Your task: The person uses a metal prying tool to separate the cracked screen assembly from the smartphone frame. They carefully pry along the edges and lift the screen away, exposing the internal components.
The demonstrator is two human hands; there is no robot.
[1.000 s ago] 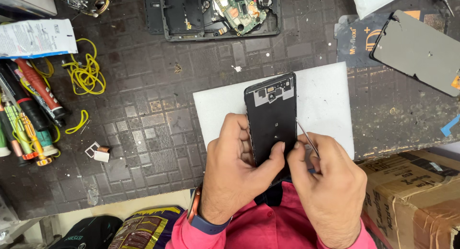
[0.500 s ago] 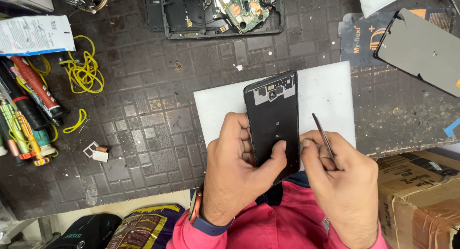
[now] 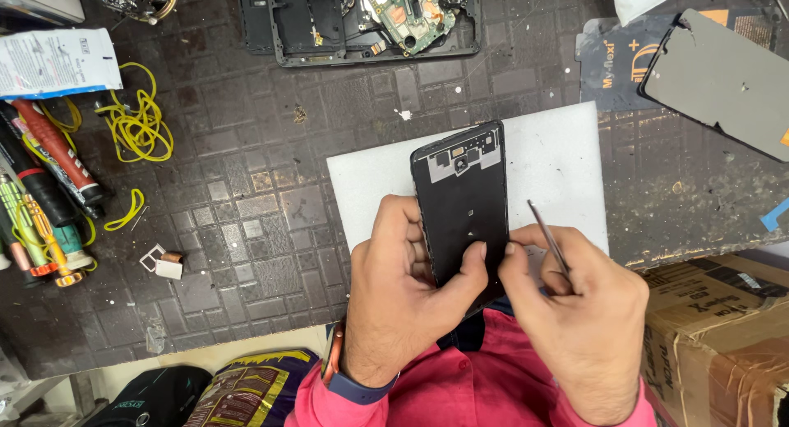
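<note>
The left hand (image 3: 403,300) is gripping a black rectangular phone frame (image 3: 462,207) over a white sheet (image 3: 559,160) at the table's near edge; the right hand (image 3: 579,312) is pinching thin metal tweezers (image 3: 546,238).

The left hand (image 3: 407,291) and right hand (image 3: 575,308) are covering the lower end of the black phone frame (image 3: 462,201). The top edge is cutting off the opened phone (image 3: 362,20). The cardboard box (image 3: 723,336) is running off the right and bottom edges.
</note>
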